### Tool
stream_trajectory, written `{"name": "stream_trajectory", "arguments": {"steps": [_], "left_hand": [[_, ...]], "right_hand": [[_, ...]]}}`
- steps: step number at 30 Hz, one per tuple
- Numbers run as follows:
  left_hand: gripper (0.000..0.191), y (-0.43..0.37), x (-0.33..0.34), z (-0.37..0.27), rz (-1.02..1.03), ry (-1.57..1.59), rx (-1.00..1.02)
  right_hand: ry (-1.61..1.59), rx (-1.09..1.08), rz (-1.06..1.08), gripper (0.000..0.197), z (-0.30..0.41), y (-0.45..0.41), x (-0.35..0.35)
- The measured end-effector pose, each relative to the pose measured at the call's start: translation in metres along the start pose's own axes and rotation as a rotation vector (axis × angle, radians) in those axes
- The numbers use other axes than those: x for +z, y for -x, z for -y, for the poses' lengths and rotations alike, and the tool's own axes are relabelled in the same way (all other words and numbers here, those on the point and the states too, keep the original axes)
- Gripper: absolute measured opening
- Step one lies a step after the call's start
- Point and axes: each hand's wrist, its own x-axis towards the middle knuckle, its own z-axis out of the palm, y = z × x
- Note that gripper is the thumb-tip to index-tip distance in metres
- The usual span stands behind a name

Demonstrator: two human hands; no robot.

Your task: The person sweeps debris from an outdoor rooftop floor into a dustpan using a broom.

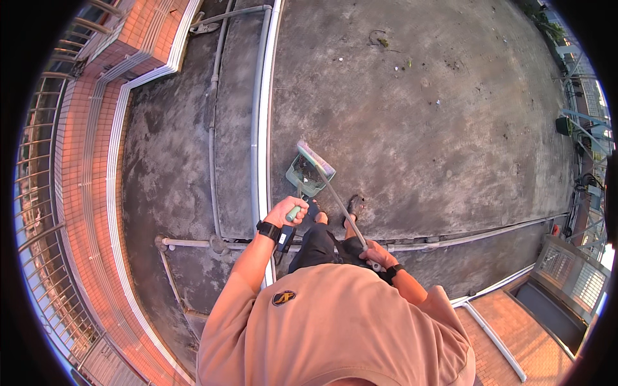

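My left hand (288, 211) is closed around the green grip of a long-handled dustpan (292, 180), which rests on the concrete just ahead of my feet. Dark debris and a small white bit lie in the pan. The broom's handle (344, 208) is in my right hand (379, 255), near my right thigh, and slants up to the broom head. That broom head (316, 158), with pale pinkish bristles, lies across the far right edge of the dustpan. A black device (285, 238) shows beside my left wrist.
Long white pipes (264, 120) run along the floor to the left, and a whitish pipe (434, 245) crosses by my feet. Small litter and a twiggy plant scrap (383, 42) are scattered ahead. A tiled wall (77, 144) with railings bounds the left; metal frames stand far right.
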Motion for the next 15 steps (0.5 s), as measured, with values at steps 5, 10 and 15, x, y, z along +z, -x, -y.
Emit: {"name": "stream_trajectory", "arguments": {"steps": [5, 10, 15], "left_hand": [[0.025, 0.007, 0.016, 0.000, 0.063, -0.016, -0.041], [0.019, -0.012, 0.039, 0.010, -0.022, -0.089, -0.044], [0.015, -0.041, 0.080, -0.002, -0.025, -0.196, -0.093]], "right_hand": [[-0.235, -0.087, -0.035, 0.022, 0.026, 0.055, -0.027], [-0.236, -0.100, -0.199, 0.015, 0.016, 0.080, -0.056], [-0.265, -0.011, -0.345, 0.012, -0.018, 0.093, -0.121]]}}
